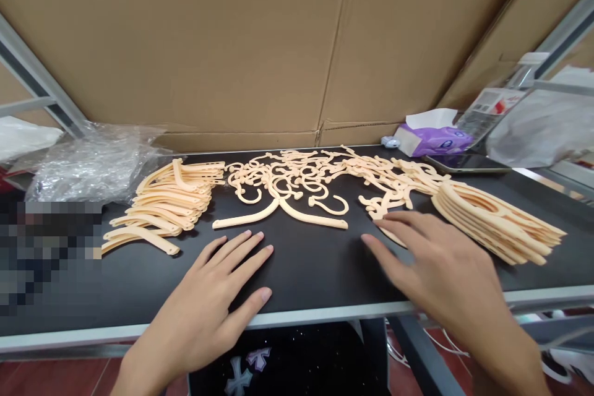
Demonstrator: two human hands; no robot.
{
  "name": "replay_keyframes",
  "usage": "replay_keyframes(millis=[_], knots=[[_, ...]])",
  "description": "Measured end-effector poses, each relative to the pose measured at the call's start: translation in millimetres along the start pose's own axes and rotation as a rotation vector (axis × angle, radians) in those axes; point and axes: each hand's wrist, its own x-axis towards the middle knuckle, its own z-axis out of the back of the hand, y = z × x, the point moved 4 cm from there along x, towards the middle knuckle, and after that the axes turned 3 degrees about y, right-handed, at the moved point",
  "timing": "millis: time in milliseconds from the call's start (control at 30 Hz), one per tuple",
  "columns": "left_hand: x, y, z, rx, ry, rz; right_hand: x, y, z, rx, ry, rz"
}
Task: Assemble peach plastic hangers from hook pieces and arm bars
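Palm down, my left hand [211, 297] lies flat over the front of the black table, fingers spread and holding nothing. In front of both hands is a cream plastic hanger [313, 216], its two curved arms spread below a hook. My right hand [440, 266] is at the right, thumb apart from its bent fingers. Its fingertips are over a curved cream piece [392, 236], partly covered by the hand; whether they touch it I cannot tell. Behind lie a heap of loose hooks [301, 170] and a pile of small branched cream parts [385, 179].
Curved hanger arms [162, 210] are stacked at the left, beside crumpled clear plastic [93, 161]. At the right stands a stack of cream hanger pieces [492, 223]. Behind it are a dark tablet [468, 164] and a purple tissue pack [431, 139]. Cardboard [208, 43] walls the back.
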Motion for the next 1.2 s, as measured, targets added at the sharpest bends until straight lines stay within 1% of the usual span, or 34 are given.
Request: replay_keyframes(millis=[100,167,333,467,600,667,733,767,833,933,1000,1100,1133,1200], knots=[[0.0,-0.1,0.7,-0.014,0.004,0.005,0.2,-24.6,-12.7,-0.153,0.114,-0.097],[-0.3,-0.1,1.3,-0.015,0.010,0.007,1.0,-29.9,-21.1,-0.180,0.168,-0.120],[-0.2,0.2,2.1,-0.009,0.014,-0.003,5.4,-21.4,-30.1,-0.153,0.186,-0.096],[0.4,1.0,1.7,-0.011,0.012,-0.006,6.0,-22.0,-31.5,-0.113,0.184,-0.129],[0.3,1.2,1.5,-0.016,0.006,-0.005,4.9,-26.9,-30.5,-0.023,0.142,-0.191],[0.0,0.9,1.5,-0.019,0.005,-0.003,5.7,-28.0,-27.5,0.112,0.101,-0.252],[-0.1,0.4,1.4,-0.031,0.013,0.000,9.8,-25.0,-23.2,0.295,0.070,-0.286],[-0.2,0.0,1.3,-0.040,0.018,0.004,13.9,-21.2,-21.2,0.372,0.068,-0.277],[-0.2,-0.7,1.2,-0.059,0.032,0.010,26.7,-9.2,-18.3,0.449,0.092,-0.204],[-0.1,-1.4,1.8,-0.088,0.036,0.018,52.6,16.6,-22.0,0.441,0.212,0.013],[0.2,-1.5,2.7,-0.106,0.025,0.019,67.6,31.1,-31.7,0.374,0.352,0.114],[1.0,-1.5,3.7,-0.120,0.012,0.014,77.9,41.3,-47.9,0.223,0.545,0.157],[1.3,-1.5,3.7,-0.120,0.011,0.012,78.0,42.7,-51.1,0.213,0.576,0.165],[1.6,-1.5,3.7,-0.114,0.011,0.006,74.7,44.3,-53.4,0.254,0.580,0.176]])
